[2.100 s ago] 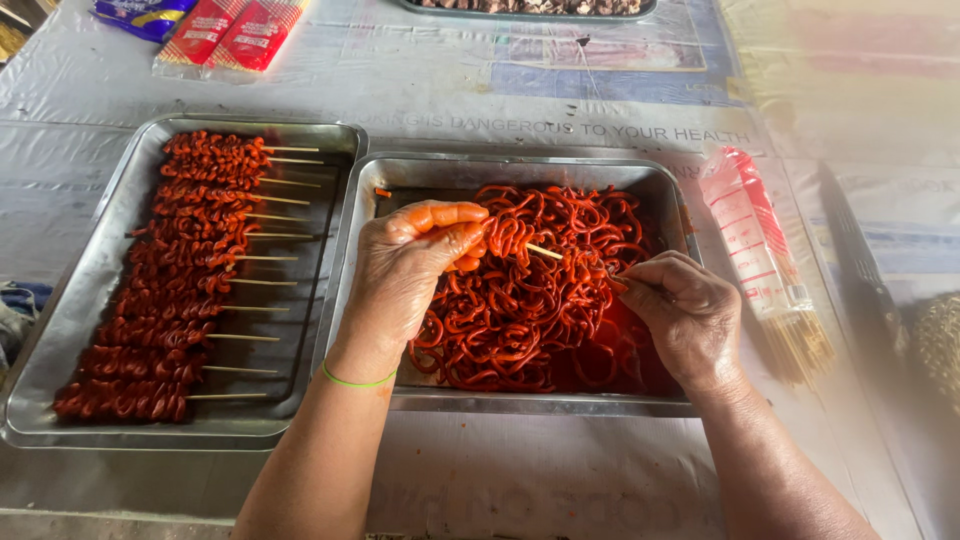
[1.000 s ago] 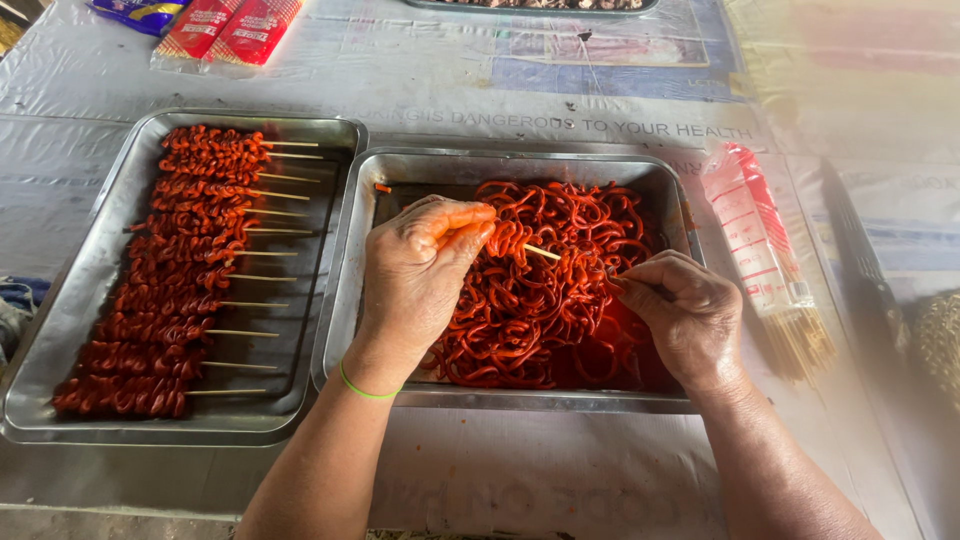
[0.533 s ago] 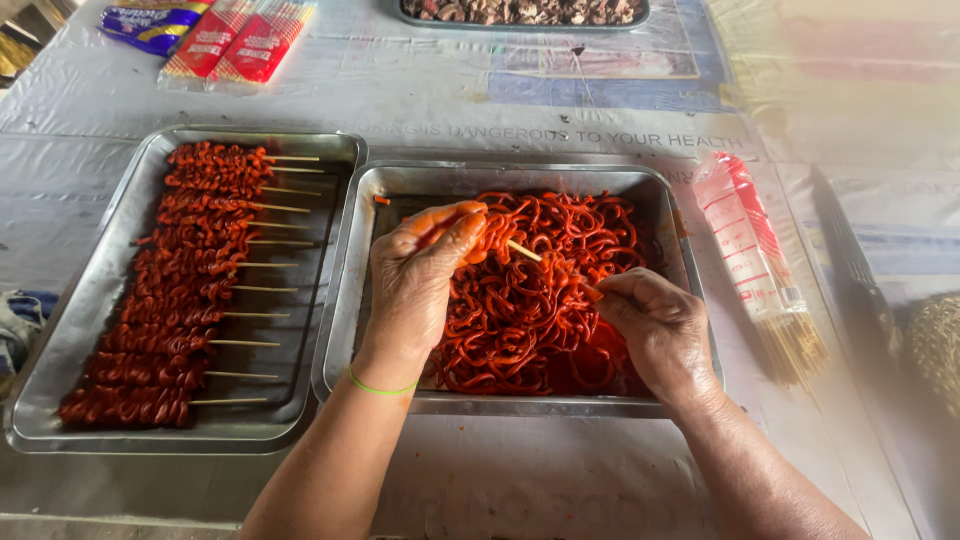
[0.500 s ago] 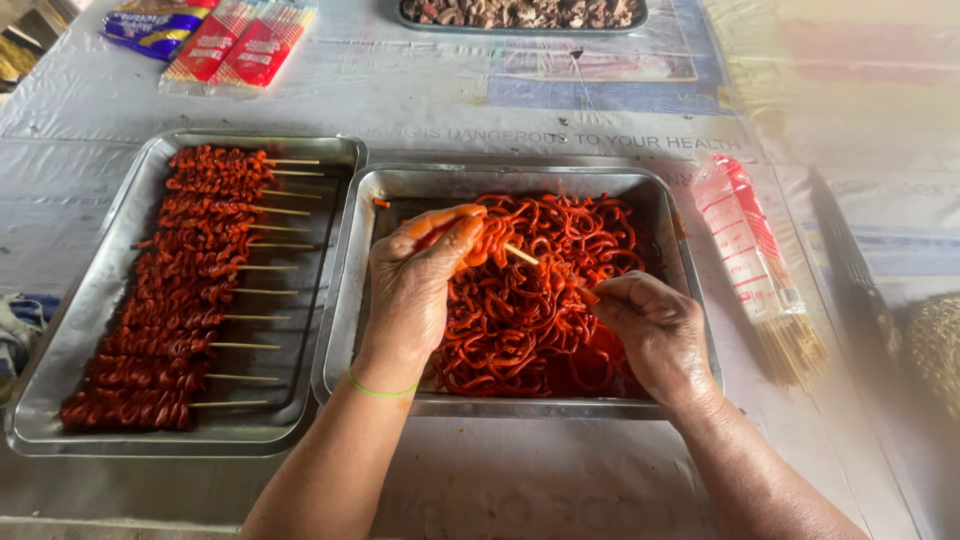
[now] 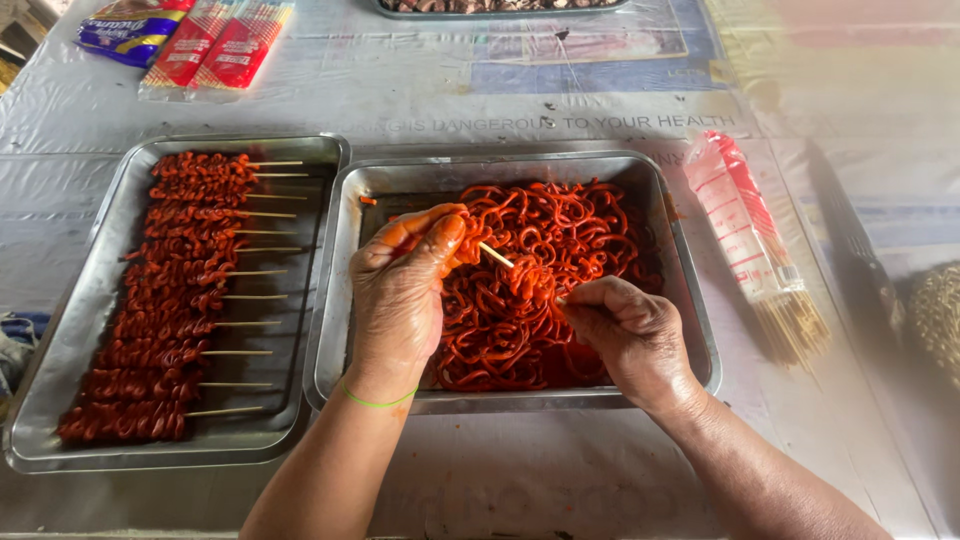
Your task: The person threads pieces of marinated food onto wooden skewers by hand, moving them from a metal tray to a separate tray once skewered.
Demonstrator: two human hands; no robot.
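The left hand (image 5: 400, 290) pinches a thin wooden skewer (image 5: 495, 255); the right hand (image 5: 625, 335) closes its grip on a glossy red coiled strip (image 5: 545, 290) at the skewer's tip. Both work over a steel tray (image 5: 690, 330) of tangled strips. Left of the grip, a second tray (image 5: 60, 330) holds eleven loaded skewers (image 5: 170, 300). Right, on the counter (image 5: 560, 470), lies a clear red-printed skewer packet (image 5: 750, 230).

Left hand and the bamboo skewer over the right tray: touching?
Touching. The head view shows the left hand pinching the skewer between sauce-stained thumb and fingers, its bare end sticking out toward the right hand.
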